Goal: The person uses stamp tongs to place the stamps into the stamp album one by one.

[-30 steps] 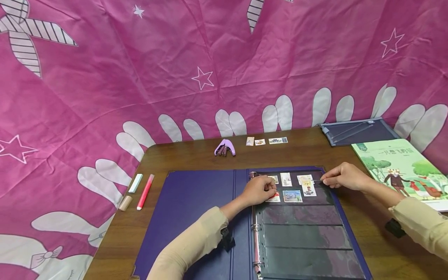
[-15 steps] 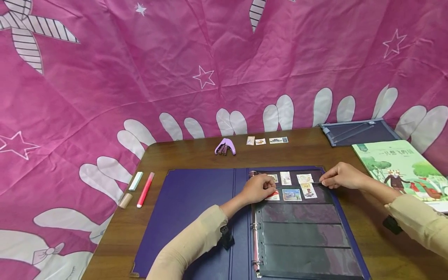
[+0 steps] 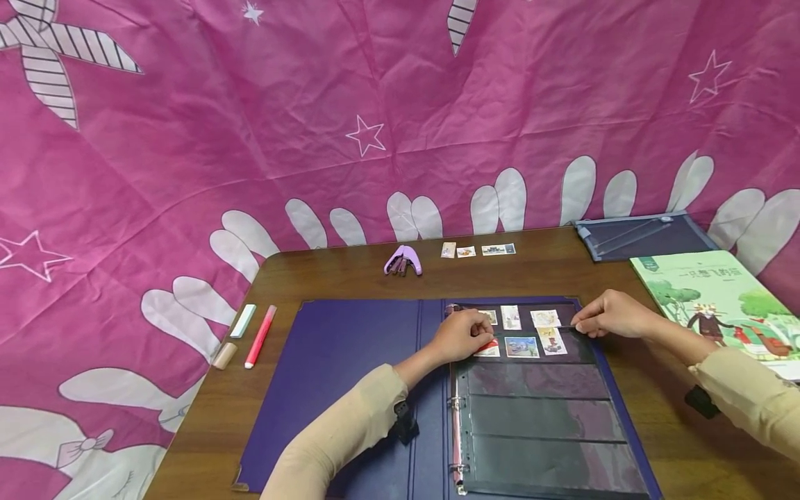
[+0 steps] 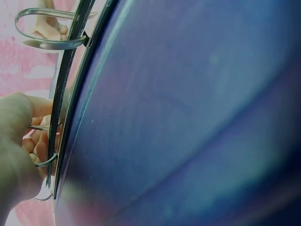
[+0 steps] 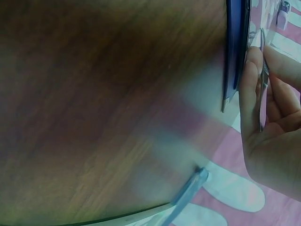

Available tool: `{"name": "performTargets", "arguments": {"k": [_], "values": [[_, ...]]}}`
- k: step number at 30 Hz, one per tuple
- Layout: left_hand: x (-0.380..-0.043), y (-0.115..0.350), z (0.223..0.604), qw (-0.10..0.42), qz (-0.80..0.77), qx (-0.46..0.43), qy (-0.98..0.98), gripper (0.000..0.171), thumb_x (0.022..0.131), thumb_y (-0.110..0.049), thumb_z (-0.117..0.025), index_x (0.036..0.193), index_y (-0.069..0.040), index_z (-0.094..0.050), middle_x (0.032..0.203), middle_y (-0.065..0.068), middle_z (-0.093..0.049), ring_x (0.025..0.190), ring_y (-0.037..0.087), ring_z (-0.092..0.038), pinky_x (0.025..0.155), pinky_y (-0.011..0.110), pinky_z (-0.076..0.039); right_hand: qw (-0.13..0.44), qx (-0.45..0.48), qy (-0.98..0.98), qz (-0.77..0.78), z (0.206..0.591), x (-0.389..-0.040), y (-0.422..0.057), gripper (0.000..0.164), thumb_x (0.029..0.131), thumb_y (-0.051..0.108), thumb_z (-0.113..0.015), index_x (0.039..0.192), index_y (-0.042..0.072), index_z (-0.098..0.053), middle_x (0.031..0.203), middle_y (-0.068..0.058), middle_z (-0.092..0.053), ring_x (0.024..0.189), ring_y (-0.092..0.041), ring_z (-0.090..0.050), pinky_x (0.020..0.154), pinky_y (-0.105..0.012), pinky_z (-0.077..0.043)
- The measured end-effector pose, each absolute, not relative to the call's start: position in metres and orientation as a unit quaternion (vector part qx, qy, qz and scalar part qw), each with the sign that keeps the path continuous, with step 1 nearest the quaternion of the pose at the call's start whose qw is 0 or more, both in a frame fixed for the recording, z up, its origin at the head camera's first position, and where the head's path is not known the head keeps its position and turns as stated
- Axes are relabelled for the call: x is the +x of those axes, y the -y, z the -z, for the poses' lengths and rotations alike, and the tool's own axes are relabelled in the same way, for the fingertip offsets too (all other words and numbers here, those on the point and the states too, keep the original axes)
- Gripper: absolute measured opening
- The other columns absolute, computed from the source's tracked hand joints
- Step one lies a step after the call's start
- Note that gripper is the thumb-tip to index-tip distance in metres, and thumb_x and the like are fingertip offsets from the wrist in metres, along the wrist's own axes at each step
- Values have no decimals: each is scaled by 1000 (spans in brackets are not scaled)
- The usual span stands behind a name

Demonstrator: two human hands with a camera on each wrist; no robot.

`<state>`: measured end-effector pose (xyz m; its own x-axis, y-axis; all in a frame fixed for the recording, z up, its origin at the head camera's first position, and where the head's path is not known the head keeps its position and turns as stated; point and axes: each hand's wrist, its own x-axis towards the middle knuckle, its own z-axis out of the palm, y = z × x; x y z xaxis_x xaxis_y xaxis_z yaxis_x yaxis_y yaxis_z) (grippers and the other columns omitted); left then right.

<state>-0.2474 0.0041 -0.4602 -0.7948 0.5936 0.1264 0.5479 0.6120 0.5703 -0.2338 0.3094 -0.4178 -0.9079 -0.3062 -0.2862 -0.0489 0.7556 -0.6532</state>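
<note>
Green book (image 3: 719, 295), one: Chinese title, blurred. My right hand (image 3: 615, 314), pinching metal tweezers (image 5: 263, 99). My left hand (image 3: 461, 337), at album page (image 3: 531, 420); pinching or not, I cannot tell.

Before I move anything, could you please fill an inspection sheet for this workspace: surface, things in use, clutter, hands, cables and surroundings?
Surface: brown wood-grain table.
Job's things: open purple-blue binder; its dark pocket page shows six stamps, two partly hidden; tweezers.
Clutter: three loose stamps and purple tool behind the binder; pink marker, pale block, tan cylinder at left; zip pouch, green book at right.
Left hand: on the page's upper left, fingers curled; cannot tell whether they pinch anything.
Right hand: holds the tweezers near the rightmost stamps.
Cables: nothing seen.
Surroundings: pink patterned cloth behind.
</note>
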Motion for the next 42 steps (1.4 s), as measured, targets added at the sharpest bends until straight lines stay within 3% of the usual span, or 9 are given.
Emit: {"name": "performTargets", "arguments": {"k": [25, 32, 37, 42], "values": [[-248, -5, 461, 32, -302, 315, -899, 5, 85, -21, -66, 82, -18, -68, 76, -5, -59, 64, -1, -45, 59, 11, -34, 198, -97, -908, 356, 419, -231, -311, 25, 79, 15, -70, 94, -4, -71, 68, -3, -66, 58, -5, -55, 56, -24, -49], [-246, -4, 460, 35, -298, 317, -900, 4, 85, -20, -65, 83, -18, -67, 77, -5, -59, 63, -2, -46, 58, 11, -34, 208, -94, -900, 372, 415, -236, -316, 31, 81, 17, -68, 101, -6, -69, 79, -10, -71, 66, -6, -61, 61, -25, -52], [-245, -4, 460, 40, -313, 317, -895, 4, 85, -18, -64, 82, -17, -67, 77, -4, -59, 61, -3, -44, 58, 12, -35, 167, -78, -908, 377, 415, -246, -315, 36, 85, 21, -66, 108, -6, -66, 94, -17, -72, 73, -6, -65, 66, -24, -55], [-246, -2, 460, 42, -321, 317, -891, 4, 85, -17, -65, 82, -16, -67, 77, -3, -59, 60, -3, -44, 58, 11, -35, 85, -57, -926, 363, 413, -266, -304, 37, 87, 24, -63, 110, -5, -65, 85, -15, -73, 70, -8, -65, 62, -25, -52]]}}
